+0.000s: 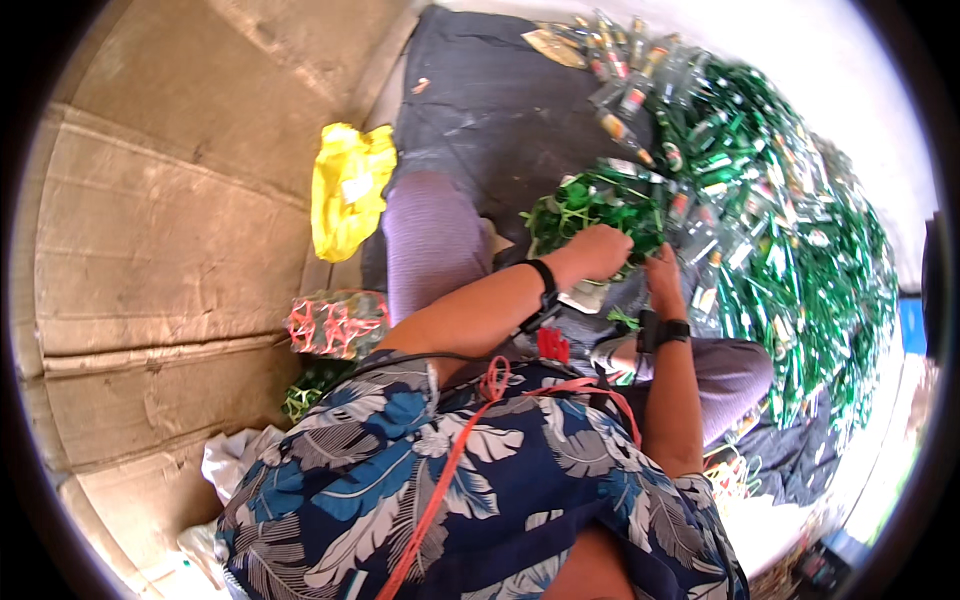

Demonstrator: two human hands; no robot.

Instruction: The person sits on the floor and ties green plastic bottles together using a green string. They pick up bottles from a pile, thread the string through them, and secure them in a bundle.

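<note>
A bundle (590, 205) of shiny green pieces, apparently bottles with light green plastic string over them, sits between my knees. My left hand (598, 252) is closed at its near edge, its fingers curled on the green string. Just to the right, my right hand (662, 278) pinches at the same edge; the fingertips are close to the green strands, and exactly what they grip is small and partly hidden. Under my hands lies a pale flat piece (584, 296). A loose bit of green string (624, 319) lies near my right wrist.
A big heap of green bottles (800, 270) rises on the right, with clear labelled bottles (630, 95) at its far end. Dark sheeting (480, 110) covers the floor ahead. Left are a yellow bag (350, 190), a pink-tied bundle (338, 324) and a cardboard wall (170, 220).
</note>
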